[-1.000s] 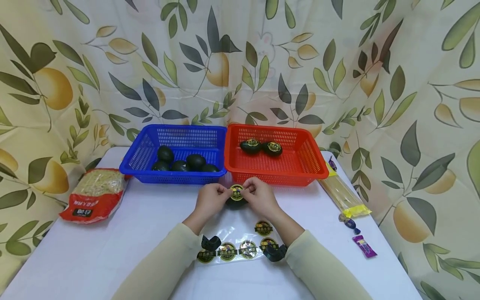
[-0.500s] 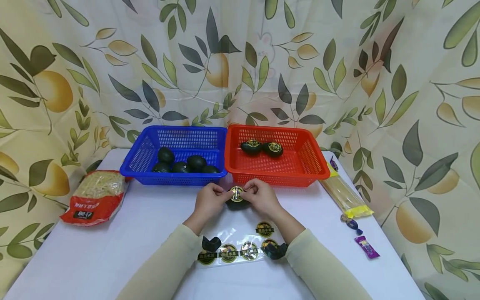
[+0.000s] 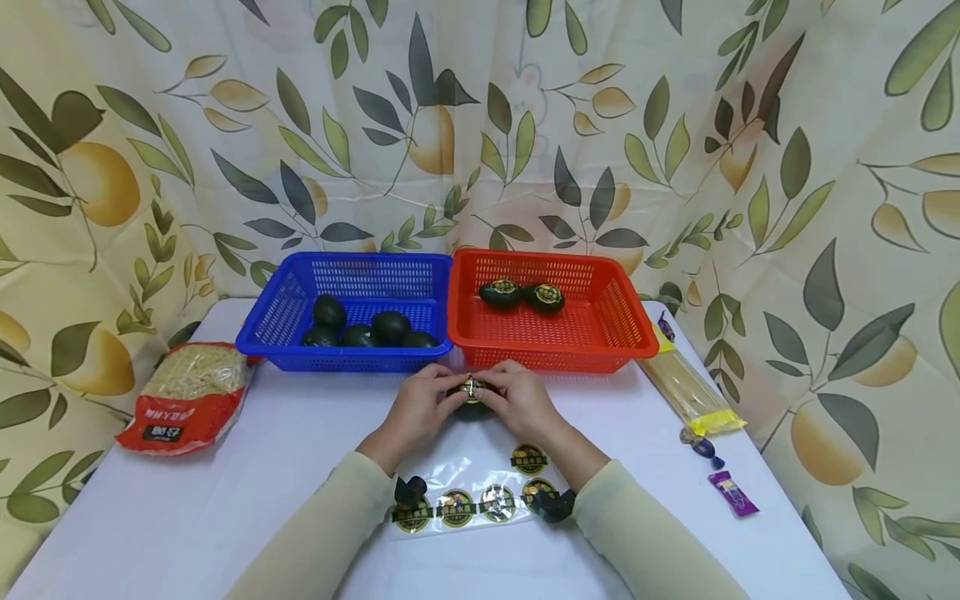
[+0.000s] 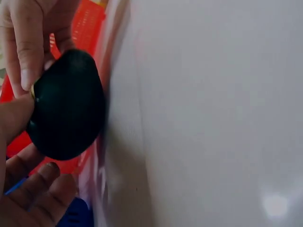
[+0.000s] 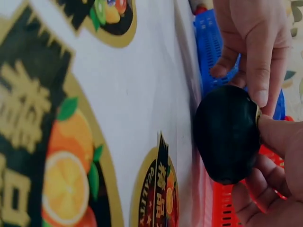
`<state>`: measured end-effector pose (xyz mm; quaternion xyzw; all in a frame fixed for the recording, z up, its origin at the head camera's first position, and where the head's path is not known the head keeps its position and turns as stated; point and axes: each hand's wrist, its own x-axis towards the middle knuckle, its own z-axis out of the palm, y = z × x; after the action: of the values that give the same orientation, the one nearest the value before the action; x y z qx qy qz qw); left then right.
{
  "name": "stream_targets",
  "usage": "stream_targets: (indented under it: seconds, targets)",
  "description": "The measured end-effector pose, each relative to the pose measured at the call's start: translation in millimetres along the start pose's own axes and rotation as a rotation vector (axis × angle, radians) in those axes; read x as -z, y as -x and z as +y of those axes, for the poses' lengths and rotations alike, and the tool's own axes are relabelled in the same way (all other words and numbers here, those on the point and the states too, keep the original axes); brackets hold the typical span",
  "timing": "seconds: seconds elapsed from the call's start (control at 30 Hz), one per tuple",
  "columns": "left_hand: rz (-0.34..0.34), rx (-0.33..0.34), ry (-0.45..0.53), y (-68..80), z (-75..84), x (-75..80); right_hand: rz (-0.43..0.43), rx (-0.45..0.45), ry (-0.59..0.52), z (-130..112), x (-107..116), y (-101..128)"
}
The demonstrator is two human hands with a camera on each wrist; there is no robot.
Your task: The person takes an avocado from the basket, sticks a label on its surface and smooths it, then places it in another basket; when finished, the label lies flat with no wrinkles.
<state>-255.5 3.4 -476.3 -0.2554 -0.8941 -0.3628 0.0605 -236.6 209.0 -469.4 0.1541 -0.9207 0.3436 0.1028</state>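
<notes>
Between the two hands, a dark avocado [image 3: 472, 411] sits on the table with a round black-and-gold sticker [image 3: 471, 387] on its upper side. My left hand [image 3: 416, 408] holds it from the left and my right hand [image 3: 527, 407] from the right. Both thumbs press on the sticker, while the fingers lie round the fruit's far side. In the left wrist view the avocado [image 4: 68, 109] shows its smooth underside, and the sticker's edge is barely seen. The right wrist view shows the avocado [image 5: 226, 135] with a thumb against the sticker edge.
A clear sticker sheet [image 3: 457, 462] lies in front. Behind are a blue basket [image 3: 345, 360] of several avocados and a red basket [image 3: 555, 358] with two stickered avocados. A red food bag [image 3: 183, 400] lies left; a noodle pack [image 3: 690, 387] and a purple wrapped candy [image 3: 732, 493] lie right.
The thumbs have moved from the sticker's sides onto its face, and the fingers have spread along the avocado. The left wrist has turned slightly. The baskets' contents have not changed.
</notes>
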Motion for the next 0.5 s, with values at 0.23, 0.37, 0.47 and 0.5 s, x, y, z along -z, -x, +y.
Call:
stream_targets:
  seconds: [0.23,0.37,0.47,0.5]
  targets:
    - [-0.01,-0.011,0.039,-0.8,-4.7,-0.2,-0.031,-0.022,-0.041,7.4,-2.2,-2.0]
    - [0.027,0.034,0.128,-1.7,-8.1,-0.5,-0.031,-0.091,-0.138,12.5,-0.4,-5.3]
    - [0.037,0.083,0.203,-3.4,-10.0,-0.4,-0.053,-0.152,-0.234,16.7,1.9,-8.3]
    - [0.038,0.097,0.218,-3.9,-10.8,-0.6,-0.062,-0.17,-0.268,18.0,2.3,-9.0]
